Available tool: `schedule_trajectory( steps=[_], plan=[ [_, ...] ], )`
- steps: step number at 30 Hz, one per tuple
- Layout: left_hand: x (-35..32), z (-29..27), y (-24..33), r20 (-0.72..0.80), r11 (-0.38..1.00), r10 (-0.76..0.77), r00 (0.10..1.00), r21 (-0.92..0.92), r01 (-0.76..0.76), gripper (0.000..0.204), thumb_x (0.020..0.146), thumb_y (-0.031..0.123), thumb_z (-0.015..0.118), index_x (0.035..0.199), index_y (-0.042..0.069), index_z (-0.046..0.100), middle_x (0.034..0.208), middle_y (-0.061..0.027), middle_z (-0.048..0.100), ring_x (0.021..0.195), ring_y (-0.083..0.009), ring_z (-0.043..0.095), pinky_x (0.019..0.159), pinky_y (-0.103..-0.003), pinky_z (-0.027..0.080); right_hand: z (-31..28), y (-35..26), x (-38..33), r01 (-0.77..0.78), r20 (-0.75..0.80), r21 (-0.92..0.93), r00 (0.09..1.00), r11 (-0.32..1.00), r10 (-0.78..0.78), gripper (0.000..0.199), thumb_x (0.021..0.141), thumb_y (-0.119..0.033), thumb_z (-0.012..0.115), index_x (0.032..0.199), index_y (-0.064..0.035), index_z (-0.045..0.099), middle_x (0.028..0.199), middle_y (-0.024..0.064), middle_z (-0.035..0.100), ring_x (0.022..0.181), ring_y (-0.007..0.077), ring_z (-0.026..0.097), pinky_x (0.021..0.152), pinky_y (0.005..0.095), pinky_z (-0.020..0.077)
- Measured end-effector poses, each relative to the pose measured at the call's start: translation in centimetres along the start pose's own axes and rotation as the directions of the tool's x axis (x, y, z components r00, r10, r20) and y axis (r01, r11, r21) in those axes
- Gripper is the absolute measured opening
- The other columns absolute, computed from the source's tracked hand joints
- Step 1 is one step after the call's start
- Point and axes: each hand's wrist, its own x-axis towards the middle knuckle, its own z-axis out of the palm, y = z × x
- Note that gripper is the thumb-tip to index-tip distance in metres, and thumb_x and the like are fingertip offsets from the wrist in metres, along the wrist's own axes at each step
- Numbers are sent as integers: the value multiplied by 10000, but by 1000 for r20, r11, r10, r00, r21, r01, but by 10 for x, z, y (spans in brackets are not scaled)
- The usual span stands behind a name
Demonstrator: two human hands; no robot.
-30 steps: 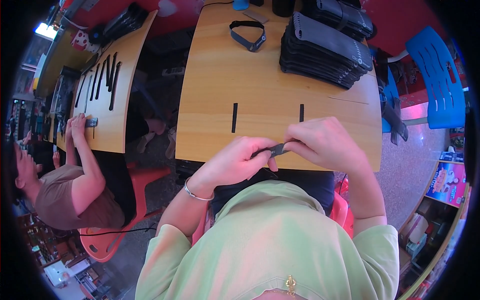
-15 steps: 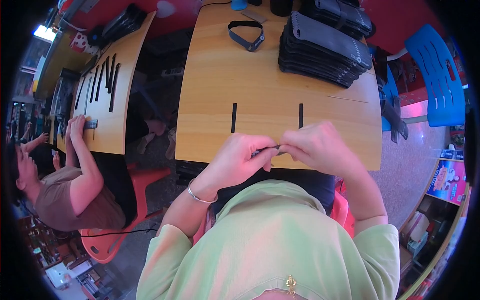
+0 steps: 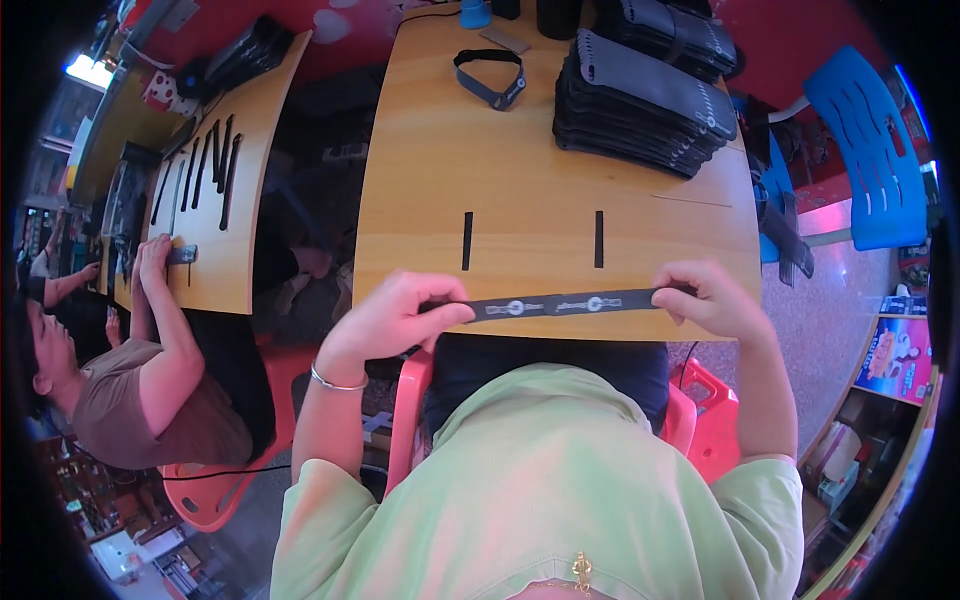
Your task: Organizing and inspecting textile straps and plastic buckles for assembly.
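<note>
A dark grey strap with white printed marks is stretched flat between my hands, above the near edge of the wooden table. My left hand pinches one end between thumb and fingers. At the other end, my right hand grips the strap the same way. Just beyond it, two short black strips, a left one and a right one, lie upright on the tabletop. A looped grey strap rests farther back on the table.
A tall stack of black and grey pouches stands at the back right, with another bundle behind it. Blue chairs are to the right. At the left, a co-worker sits at a second table holding several black strips.
My hands have moved apart, left and right, drawing the strap out straight between them; before, they were close together with the strap mostly hidden.
</note>
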Motion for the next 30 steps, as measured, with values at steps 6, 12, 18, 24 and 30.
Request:
schedule_trajectory(
  steps=[6,12,18,24,30],
  plan=[
    [-3,-25,-19,-17,999,-22,1000,-44,21,146,915,132,576,826,16,571,606,63,473,492,-5,384,450,-180,303,-8,7,-3,-96,4,77,995,992,96,113,891,-98,568,817,-13,572,624,-8,541,568,45,509,507,202,382],
    [0,-25,-30,-30,996,-36,999,-85,33,145,914,139,574,825,25,577,620,75,451,551,-1,360,479,-180,287,-7,16,-10,-111,-23,75,993,991,113,122,899,-117,567,829,-19,584,636,-5,550,583,54,523,515,205,391],
    [1,-20,-37,-9,990,-82,997,-117,80,149,914,147,570,837,20,576,628,74,451,562,-4,380,490,-173,297,-7,23,-11,-113,-24,49,993,992,114,167,885,-182,592,870,-18,621,675,14,589,612,82,565,562,242,434],
    [4,-18,-40,30,986,-10,999,-169,15,112,867,67,622,946,2,576,720,52,510,663,-14,458,589,-176,384,-9,27,-12,-111,8,63,994,992,111,151,905,-170,577,879,-22,599,663,-5,557,612,70,529,562,227,426],
    [6,-17,-44,39,985,14,999,-172,-7,272,817,-2,663,1063,-2,549,825,32,556,755,-29,513,686,-181,429,-8,34,-14,-45,-32,-17,999,999,45,182,913,-191,559,909,-13,594,705,21,562,668,108,541,622,262,441]
  ],
)
